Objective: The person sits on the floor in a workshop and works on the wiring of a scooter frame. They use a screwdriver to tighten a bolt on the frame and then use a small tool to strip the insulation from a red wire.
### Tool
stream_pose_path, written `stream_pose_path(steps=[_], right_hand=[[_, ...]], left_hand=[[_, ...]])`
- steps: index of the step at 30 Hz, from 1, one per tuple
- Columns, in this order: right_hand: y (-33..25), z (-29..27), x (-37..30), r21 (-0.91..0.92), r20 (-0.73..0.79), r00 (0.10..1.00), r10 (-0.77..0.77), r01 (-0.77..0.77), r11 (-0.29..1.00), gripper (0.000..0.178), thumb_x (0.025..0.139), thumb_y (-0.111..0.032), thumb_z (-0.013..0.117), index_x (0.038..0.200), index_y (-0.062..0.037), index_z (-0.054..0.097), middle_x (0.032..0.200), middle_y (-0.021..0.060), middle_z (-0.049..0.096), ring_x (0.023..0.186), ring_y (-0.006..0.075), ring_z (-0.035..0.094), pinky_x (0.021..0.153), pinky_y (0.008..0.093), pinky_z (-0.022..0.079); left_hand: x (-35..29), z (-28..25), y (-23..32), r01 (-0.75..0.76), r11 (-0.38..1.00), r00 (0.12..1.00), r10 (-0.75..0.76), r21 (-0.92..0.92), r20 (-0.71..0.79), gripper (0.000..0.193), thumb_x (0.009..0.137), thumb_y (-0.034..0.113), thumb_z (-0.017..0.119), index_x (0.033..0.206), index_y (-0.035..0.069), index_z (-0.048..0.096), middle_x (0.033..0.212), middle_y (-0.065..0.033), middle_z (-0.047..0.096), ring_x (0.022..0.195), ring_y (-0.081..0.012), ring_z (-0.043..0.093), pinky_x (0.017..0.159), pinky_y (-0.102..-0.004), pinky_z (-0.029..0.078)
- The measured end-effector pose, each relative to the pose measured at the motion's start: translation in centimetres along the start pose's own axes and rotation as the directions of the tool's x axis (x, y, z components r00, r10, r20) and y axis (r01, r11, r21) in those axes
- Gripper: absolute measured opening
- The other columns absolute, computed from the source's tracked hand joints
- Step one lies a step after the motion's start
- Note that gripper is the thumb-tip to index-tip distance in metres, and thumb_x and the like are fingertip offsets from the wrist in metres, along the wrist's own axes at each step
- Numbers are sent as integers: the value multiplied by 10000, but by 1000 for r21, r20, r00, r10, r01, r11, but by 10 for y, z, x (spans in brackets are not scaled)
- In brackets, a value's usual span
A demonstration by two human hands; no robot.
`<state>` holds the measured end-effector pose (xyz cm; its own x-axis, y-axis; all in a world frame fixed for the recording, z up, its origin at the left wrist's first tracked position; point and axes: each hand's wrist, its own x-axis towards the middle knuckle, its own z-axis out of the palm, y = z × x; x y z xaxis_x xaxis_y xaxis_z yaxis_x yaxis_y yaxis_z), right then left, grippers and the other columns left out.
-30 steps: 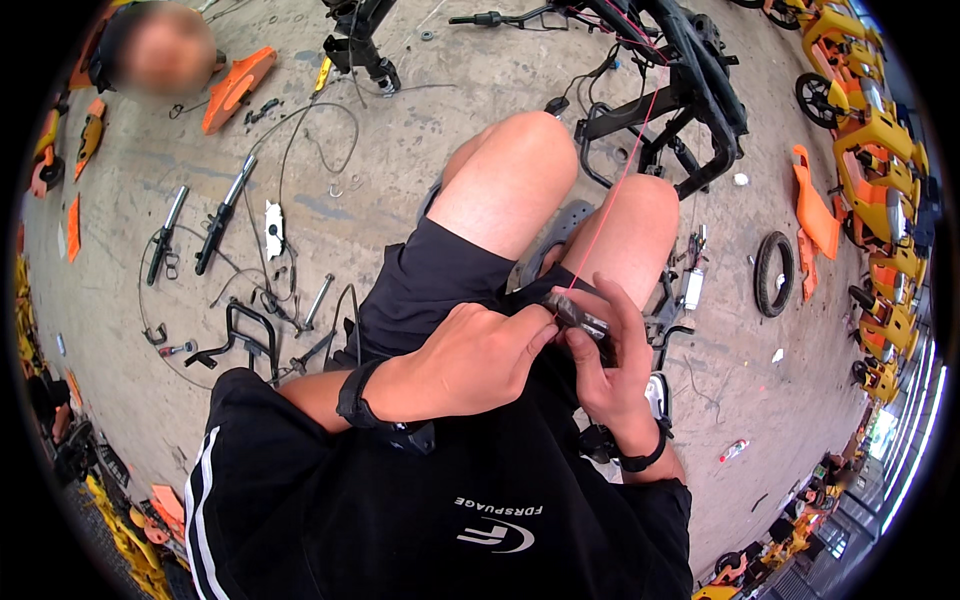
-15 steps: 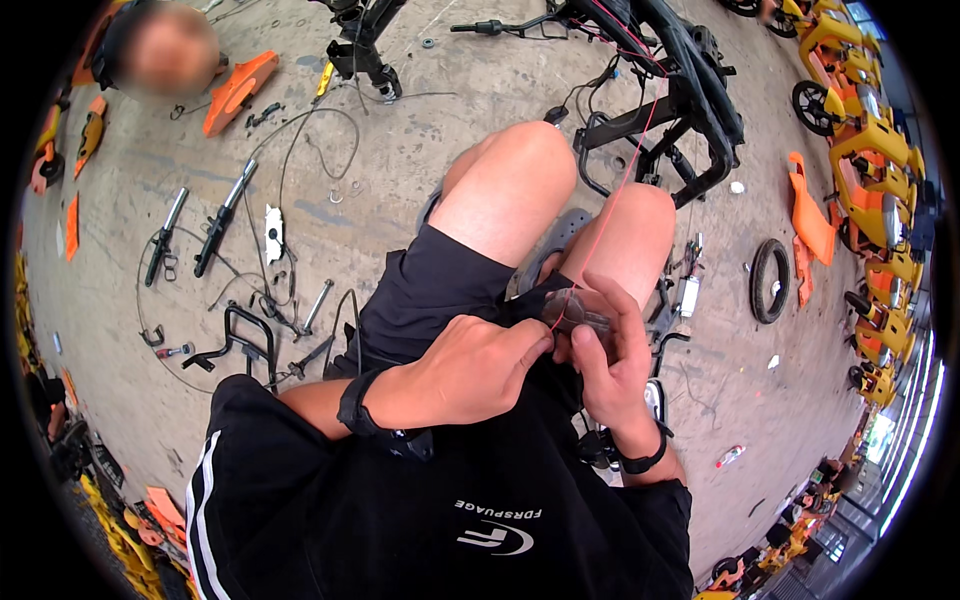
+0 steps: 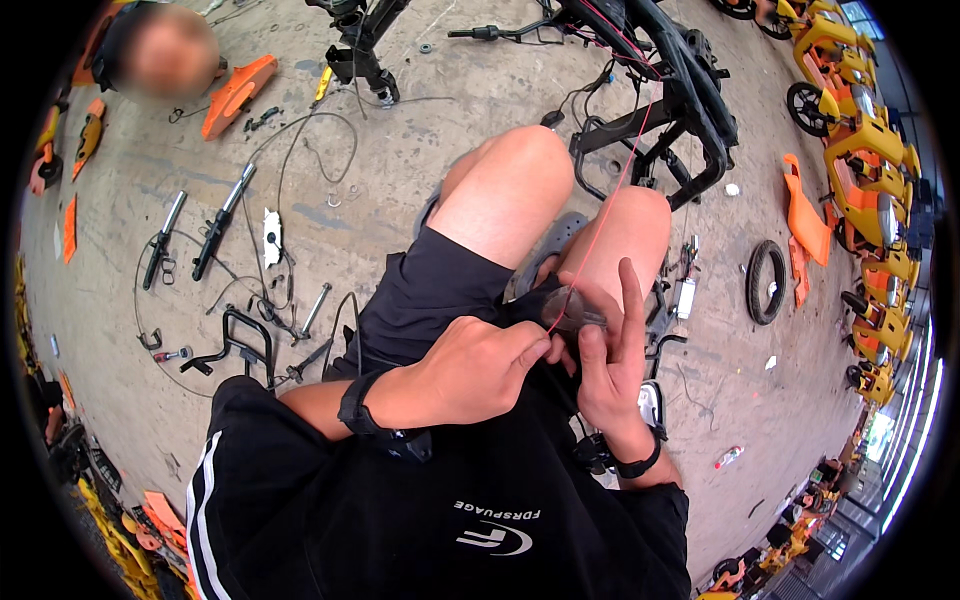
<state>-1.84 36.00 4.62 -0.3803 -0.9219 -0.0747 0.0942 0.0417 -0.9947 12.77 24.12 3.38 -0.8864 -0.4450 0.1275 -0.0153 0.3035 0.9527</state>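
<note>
A thin red cord [image 3: 600, 235] runs taut from the black frame [image 3: 690, 100] ahead of me, down over my right knee, to my hands above my lap. My left hand [image 3: 468, 372] is closed, thumb and index finger pinching the cord near its lower end. Beside it my right hand [image 3: 612, 365] holds a small, dark, glossy, translucent-looking piece [image 3: 572, 310] against its palm side, with the index finger stretched up and the thumb bent near the piece. The cord passes in front of this piece. I cannot make out exactly what the piece is.
Two shock absorbers [image 3: 224, 222], a black bent bracket [image 3: 250, 340] and cables lie left. To the right are a tyre [image 3: 766, 282], an orange panel [image 3: 806, 215] and a bottle [image 3: 729, 457]. Yellow scooters [image 3: 865, 150] line the far right. Another person [image 3: 160, 50] is at upper left.
My right index finger has straightened upward and away from the dark piece. My left hand keeps its pinch on the cord almost in place. The view has shifted slightly.
</note>
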Motion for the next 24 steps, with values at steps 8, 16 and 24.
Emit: stream_pose_path(steps=[8, 16, 24], right_hand=[[-2, 13, 0, -89, -100, 988, -116, 107, 990, 716, 975, 53, 414, 1540, -111, 7, 1405, 220, 420, 758, 115, 576, 639, 218, 500], [8, 8, -4, -137, -69, 982, -177, 166, 976, 712, 964, 103, 367, 1543, -136, 30, 1477, 225, 338, 792, 119, 584, 646, 219, 503], [2, 12, -4, -62, -137, 984, -117, 110, 992, 714, 964, 88, 398, 1540, -101, 22, 1464, 229, 352, 862, 156, 605, 690, 249, 515]], left_hand=[[0, 2, -1, -2, 1000, 1000, 2, -29, -21, 70, 907, 14, 568, 885, 6, 633, 629, -135, 610, 546, -318, 623, 484, -361, 468], [2, 1, 5, -7, 998, 1000, 6, -58, -8, 67, 904, 4, 571, 901, -3, 638, 674, -138, 641, 579, -315, 644, 507, -345, 489], [2, 3, 3, -29, 993, 999, 27, -116, -24, 66, 909, 30, 556, 894, -5, 610, 722, -161, 659, 601, -364, 635, 511, -405, 494]])
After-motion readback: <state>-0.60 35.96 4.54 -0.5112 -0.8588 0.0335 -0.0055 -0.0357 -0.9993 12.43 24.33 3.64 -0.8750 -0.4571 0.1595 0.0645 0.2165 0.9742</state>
